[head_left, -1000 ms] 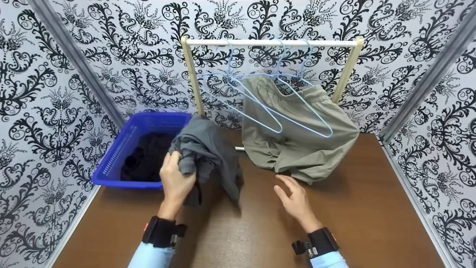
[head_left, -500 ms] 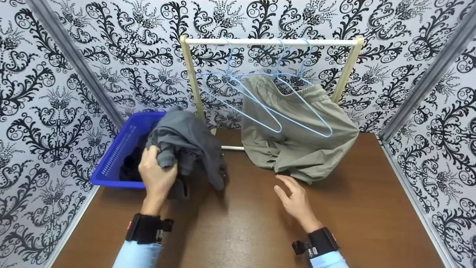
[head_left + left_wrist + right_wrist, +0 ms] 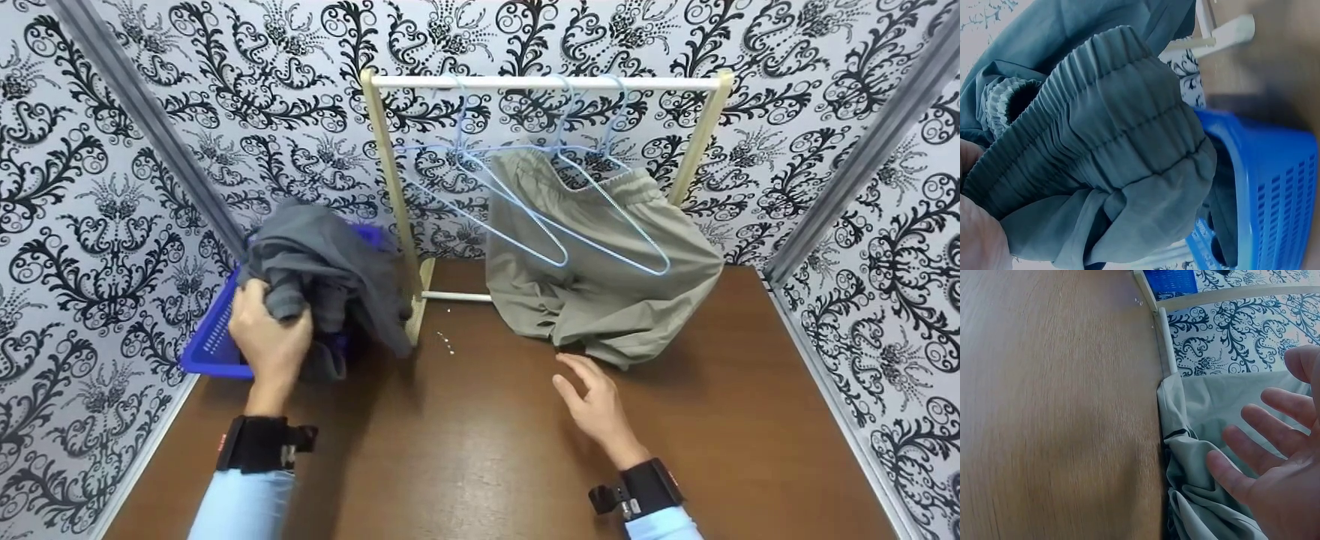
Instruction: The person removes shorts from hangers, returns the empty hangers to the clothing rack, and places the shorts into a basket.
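Note:
My left hand (image 3: pixel 271 334) grips a bunched pair of dark grey elastic-waist trousers (image 3: pixel 322 251) over the blue basket (image 3: pixel 225 370) at the left. Up close in the left wrist view, the gathered waistband (image 3: pixel 1123 112) and a ribbed cuff (image 3: pixel 1002 104) show, with my thumb and fingers at its edge. Dark cloth (image 3: pixel 1223 208) lies inside the basket. My right hand (image 3: pixel 600 409), fingers relaxed and holding nothing, hovers just in front of the olive trousers (image 3: pixel 600 300) that hang on the rack; in the right wrist view its fingers spread beside their folds.
A small wooden rack with a white rail (image 3: pixel 510 82) stands at the back. Several light blue hangers (image 3: pixel 517 201) hang from it, overlapping the olive trousers. A white lower bar (image 3: pixel 457 297) runs near the brown table (image 3: pixel 480 450), where small white specks lie. Patterned walls enclose the table.
My left hand has carried the dark grey trousers leftward, from beside the basket to over it, baring the rack's left foot. My right hand and the olive trousers have stayed put.

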`<state>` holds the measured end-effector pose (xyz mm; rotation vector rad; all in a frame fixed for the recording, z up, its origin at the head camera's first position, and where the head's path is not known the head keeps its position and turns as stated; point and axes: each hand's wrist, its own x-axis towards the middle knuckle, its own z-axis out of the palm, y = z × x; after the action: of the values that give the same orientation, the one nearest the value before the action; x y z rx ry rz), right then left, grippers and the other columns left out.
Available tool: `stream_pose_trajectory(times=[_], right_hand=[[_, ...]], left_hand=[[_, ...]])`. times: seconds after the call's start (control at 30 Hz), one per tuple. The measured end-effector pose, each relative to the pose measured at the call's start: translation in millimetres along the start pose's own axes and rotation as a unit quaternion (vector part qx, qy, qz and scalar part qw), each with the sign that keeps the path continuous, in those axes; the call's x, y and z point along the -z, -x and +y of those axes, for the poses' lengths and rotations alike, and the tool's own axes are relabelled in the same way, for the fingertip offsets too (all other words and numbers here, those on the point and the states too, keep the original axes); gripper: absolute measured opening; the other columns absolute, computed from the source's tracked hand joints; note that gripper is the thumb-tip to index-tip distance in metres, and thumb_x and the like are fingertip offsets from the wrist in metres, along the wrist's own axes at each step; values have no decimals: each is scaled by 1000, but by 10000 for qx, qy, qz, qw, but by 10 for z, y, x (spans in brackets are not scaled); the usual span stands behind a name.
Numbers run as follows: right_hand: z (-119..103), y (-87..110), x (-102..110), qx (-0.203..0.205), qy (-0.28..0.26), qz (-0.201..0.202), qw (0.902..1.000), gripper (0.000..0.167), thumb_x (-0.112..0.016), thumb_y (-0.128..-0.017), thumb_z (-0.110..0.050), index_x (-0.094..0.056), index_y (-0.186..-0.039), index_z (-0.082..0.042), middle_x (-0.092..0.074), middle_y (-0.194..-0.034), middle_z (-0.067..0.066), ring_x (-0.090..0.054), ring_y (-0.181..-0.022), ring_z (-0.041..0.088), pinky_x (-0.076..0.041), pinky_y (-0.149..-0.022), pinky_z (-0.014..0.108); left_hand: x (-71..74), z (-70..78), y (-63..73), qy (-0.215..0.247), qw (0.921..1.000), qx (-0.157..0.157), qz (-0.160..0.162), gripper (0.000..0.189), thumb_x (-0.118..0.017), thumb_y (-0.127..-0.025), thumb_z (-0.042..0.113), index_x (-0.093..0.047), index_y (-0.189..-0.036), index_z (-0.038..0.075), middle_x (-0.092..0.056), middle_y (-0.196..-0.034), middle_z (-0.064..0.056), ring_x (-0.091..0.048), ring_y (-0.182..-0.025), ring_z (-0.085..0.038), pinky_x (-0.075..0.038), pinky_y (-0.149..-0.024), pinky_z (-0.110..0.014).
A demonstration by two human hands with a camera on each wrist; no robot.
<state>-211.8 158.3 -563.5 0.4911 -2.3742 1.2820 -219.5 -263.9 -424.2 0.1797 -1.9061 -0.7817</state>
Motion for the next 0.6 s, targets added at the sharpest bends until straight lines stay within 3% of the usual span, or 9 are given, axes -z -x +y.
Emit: stream_pose_trajectory(times=[0.3,0.6], right_hand=[[32,28,-11,137,-5,100,9999,31,-72,-93,-5,-70,-123,5,-70,-124,19,-65,-118,38,-48,-102,50],[41,42,-13,100,23,82,9999,30,-72,-93,-5,-71,-122,3,-70,-124,18,-66,-117,37,-49,-101,51]], left_hand=[[61,-182,-182,-290,9977,619,38,20,-66,-72,-1,-54,-88,-6,-53,-89,-26,-49,-84,-47,-41,-82,-58],[95,-278,-344,-553,9933,997,189,22,-63,-74,-3,-54,-93,-7,-54,-99,-27,-51,-90,-46,-44,-87,-57]])
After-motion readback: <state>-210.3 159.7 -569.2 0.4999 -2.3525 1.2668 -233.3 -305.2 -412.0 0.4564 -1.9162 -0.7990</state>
